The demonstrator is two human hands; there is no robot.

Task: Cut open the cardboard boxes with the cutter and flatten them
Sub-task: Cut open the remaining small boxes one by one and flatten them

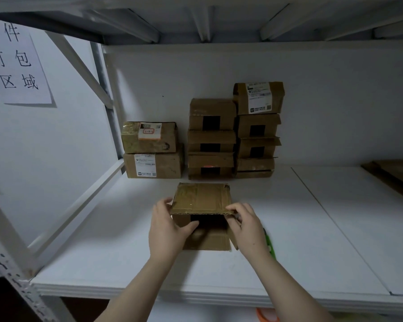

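A small brown cardboard box with tape across its top lies on the white shelf, its near end open toward me. My left hand grips the box's left side, thumb reaching into the opening. At the top flap's near right corner, my right hand pinches the cardboard. A green cutter lies on the shelf just right of my right wrist, partly hidden by it.
Against the back wall stand two sealed labelled boxes at the left and two stacks of opened boxes beside them. Flattened cardboard lies at the far right. A shelf post and a paper sign are on the left.
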